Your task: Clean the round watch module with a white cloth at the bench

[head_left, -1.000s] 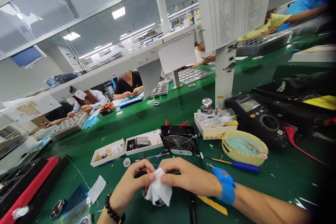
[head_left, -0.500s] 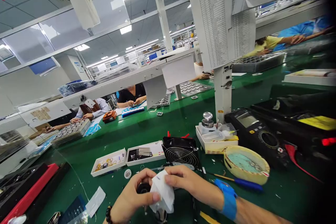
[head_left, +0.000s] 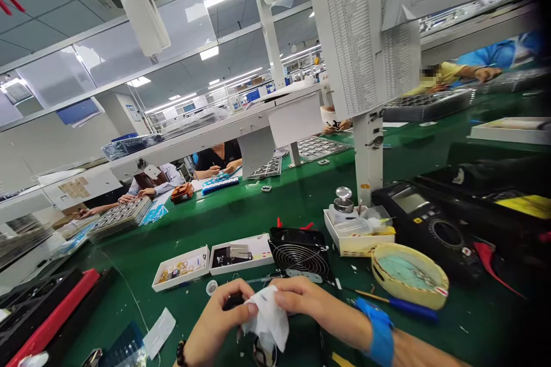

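Observation:
In front of me my left hand [head_left: 221, 316] is closed, its thumb pressing against a crumpled white tissue [head_left: 271, 321]. A dark round object [head_left: 232, 301] shows partly inside the curl of its fingers; its kind is hidden. My right hand [head_left: 301, 297] pinches the top of the same tissue between thumb and fingers, a blue strap [head_left: 377, 332] around that wrist. Under the tissue, a shiny rounded metal thing [head_left: 263, 354] is partly visible. A black fan [head_left: 301, 255] with a wire guard stands just beyond my hands.
White trays of small parts [head_left: 181, 269] and metal pieces [head_left: 241, 253] lie beyond. At right are a bin with a dispenser bottle [head_left: 343, 202], a yellow dish [head_left: 408, 275], a blue-handled tool [head_left: 413, 308] and a multimeter [head_left: 424, 221]. A white post [head_left: 369, 155] rises behind; co-workers sit opposite.
The tissue has shifted and hangs in a different fold between my hands. The dark round object is more covered by my left fingers. The view has moved slightly.

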`<state>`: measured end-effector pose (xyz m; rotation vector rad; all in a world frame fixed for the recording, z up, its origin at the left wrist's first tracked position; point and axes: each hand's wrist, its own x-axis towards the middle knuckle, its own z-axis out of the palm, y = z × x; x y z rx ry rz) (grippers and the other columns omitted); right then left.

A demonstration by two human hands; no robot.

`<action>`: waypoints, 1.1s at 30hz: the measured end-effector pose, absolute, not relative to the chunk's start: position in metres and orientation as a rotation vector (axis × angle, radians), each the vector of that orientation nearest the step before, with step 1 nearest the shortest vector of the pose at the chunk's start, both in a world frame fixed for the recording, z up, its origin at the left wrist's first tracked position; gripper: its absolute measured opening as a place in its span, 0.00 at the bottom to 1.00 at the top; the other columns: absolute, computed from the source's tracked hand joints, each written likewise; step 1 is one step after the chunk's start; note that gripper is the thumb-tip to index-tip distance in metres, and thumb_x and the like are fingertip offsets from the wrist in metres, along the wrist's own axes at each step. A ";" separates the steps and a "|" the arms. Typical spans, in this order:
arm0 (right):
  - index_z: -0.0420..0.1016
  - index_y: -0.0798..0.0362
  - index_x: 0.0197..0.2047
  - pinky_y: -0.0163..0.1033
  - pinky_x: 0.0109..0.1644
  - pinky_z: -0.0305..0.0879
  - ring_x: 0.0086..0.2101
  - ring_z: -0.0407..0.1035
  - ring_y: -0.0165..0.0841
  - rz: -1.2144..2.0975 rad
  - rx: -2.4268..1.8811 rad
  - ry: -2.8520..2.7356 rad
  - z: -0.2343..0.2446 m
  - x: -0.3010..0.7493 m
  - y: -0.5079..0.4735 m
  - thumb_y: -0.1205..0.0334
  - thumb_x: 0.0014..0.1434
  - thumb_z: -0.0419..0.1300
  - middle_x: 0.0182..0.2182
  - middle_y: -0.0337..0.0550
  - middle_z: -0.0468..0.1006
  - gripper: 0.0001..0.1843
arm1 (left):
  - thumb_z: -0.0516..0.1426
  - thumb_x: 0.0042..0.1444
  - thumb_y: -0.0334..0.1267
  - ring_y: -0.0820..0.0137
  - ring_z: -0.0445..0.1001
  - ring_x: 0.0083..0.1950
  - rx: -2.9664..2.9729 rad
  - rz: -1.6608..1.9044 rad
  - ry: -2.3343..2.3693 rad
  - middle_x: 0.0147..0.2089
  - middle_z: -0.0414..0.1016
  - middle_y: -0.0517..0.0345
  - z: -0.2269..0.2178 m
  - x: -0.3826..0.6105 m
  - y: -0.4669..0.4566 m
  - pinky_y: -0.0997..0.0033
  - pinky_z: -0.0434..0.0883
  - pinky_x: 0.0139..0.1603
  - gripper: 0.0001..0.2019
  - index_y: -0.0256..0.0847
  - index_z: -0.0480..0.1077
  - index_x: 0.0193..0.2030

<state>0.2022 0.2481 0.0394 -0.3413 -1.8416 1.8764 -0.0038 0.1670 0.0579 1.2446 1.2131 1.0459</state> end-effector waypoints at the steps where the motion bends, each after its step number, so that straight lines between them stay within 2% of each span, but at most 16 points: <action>1: 0.68 0.55 0.30 0.38 0.37 0.51 0.32 0.56 0.32 1.868 -0.343 -1.850 0.039 0.202 0.248 0.32 0.54 0.59 0.28 0.38 0.62 0.30 | 0.68 0.45 0.54 0.74 0.60 0.27 1.258 1.042 1.211 0.27 0.63 0.60 0.058 -0.004 0.167 0.76 0.56 0.24 0.22 0.36 0.70 0.30; 11: 0.75 0.59 0.30 0.37 0.36 0.52 0.32 0.58 0.32 1.798 -0.335 -1.926 0.040 0.202 0.247 0.35 0.54 0.62 0.28 0.39 0.64 0.30 | 0.67 0.47 0.49 0.73 0.59 0.30 1.237 1.163 1.253 0.29 0.64 0.60 0.051 -0.010 0.171 0.76 0.54 0.26 0.17 0.38 0.70 0.31; 17: 0.80 0.56 0.36 0.39 0.45 0.58 0.39 0.63 0.36 1.735 -0.273 -1.948 0.043 0.204 0.245 0.39 0.59 0.60 0.37 0.43 0.70 0.26 | 0.67 0.47 0.50 0.73 0.60 0.29 1.247 1.160 1.277 0.28 0.65 0.60 0.052 -0.010 0.171 0.75 0.55 0.25 0.18 0.37 0.72 0.32; 19: 0.80 0.57 0.37 0.39 0.44 0.57 0.40 0.63 0.36 1.713 -0.278 -1.941 0.044 0.204 0.246 0.40 0.61 0.58 0.38 0.44 0.70 0.26 | 0.67 0.47 0.51 0.74 0.60 0.28 1.253 1.138 1.287 0.28 0.65 0.60 0.054 -0.008 0.171 0.75 0.55 0.25 0.18 0.37 0.72 0.31; 22: 0.77 0.58 0.35 0.37 0.40 0.55 0.36 0.61 0.33 1.709 -0.312 -1.908 0.041 0.203 0.249 0.40 0.63 0.56 0.34 0.42 0.68 0.27 | 0.67 0.47 0.53 0.74 0.60 0.28 1.271 1.105 1.317 0.27 0.64 0.60 0.056 -0.006 0.170 0.75 0.55 0.25 0.20 0.36 0.72 0.30; 28: 0.70 0.58 0.31 0.36 0.34 0.49 0.30 0.54 0.30 1.720 -0.433 -1.854 0.040 0.203 0.250 0.35 0.59 0.57 0.27 0.37 0.61 0.30 | 0.65 0.48 0.56 0.74 0.61 0.27 1.300 1.063 1.349 0.27 0.64 0.60 0.058 -0.003 0.171 0.76 0.56 0.23 0.22 0.36 0.70 0.28; 33: 0.72 0.59 0.32 0.36 0.36 0.51 0.32 0.57 0.31 1.728 -0.435 -1.846 0.041 0.204 0.249 0.35 0.58 0.58 0.28 0.39 0.64 0.30 | 0.65 0.50 0.55 0.75 0.61 0.27 1.284 1.064 1.332 0.27 0.64 0.61 0.058 -0.003 0.170 0.77 0.56 0.23 0.21 0.37 0.69 0.30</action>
